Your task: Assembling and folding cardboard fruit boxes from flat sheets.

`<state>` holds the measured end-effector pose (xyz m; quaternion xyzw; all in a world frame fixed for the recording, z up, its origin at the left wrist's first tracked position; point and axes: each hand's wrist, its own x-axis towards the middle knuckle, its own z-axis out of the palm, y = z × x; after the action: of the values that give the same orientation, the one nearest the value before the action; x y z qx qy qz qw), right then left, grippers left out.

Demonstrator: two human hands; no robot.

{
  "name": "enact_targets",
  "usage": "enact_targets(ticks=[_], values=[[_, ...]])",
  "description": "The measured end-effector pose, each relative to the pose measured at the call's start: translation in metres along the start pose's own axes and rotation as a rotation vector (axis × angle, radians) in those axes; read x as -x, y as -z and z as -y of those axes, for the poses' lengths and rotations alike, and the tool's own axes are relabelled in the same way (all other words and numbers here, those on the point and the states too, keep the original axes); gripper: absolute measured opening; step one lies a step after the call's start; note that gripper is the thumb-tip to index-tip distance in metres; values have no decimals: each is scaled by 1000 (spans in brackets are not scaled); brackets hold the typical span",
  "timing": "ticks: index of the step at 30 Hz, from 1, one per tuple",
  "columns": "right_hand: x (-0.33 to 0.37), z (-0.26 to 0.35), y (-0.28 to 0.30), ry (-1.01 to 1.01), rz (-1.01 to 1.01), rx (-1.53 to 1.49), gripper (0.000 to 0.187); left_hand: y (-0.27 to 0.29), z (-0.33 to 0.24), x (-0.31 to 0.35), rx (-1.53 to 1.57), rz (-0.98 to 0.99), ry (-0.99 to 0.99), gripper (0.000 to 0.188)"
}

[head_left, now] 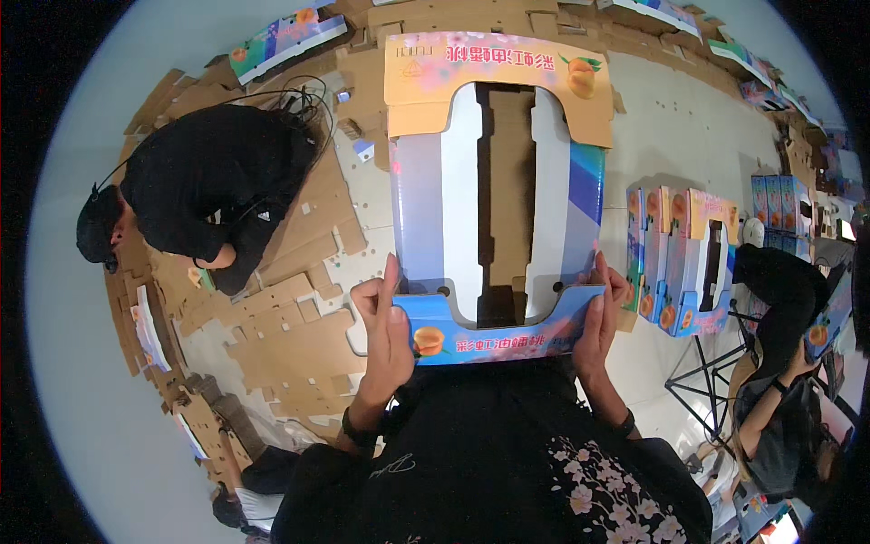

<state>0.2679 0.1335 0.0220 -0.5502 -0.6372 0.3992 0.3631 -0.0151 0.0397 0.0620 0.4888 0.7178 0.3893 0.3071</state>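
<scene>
I hold a printed cardboard fruit box [494,195] open in front of my chest, its blue and orange flaps showing peach pictures and its brown inside visible through the opening. My left hand [385,331] grips the near left corner of the box's front flap. On the near right corner, my right hand [600,317] is pressed against the side wall with fingers up.
Flat brown cardboard cut-outs [290,335] cover the floor at left. A person in black [204,190] crouches there. Folded boxes of the same kind [680,263] stand in a row at right, beside another seated person [784,363]. More boxes [779,204] line the far right.
</scene>
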Motion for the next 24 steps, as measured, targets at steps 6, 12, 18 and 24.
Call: enact_targets(ticks=[6,12,18,24], values=[[1,-2,-2,2,-23,-70,57,-2,-7,-2,-3,-13,4,57],[0,-3,0,7,-13,-35,55,-2,-4,-10,182,-38,-12,47],[2,-4,-3,11,-36,-63,55,-8,1,-13,250,-111,-35,37],[-4,0,-5,3,-38,-43,53,-18,9,-22,479,-182,125,46]])
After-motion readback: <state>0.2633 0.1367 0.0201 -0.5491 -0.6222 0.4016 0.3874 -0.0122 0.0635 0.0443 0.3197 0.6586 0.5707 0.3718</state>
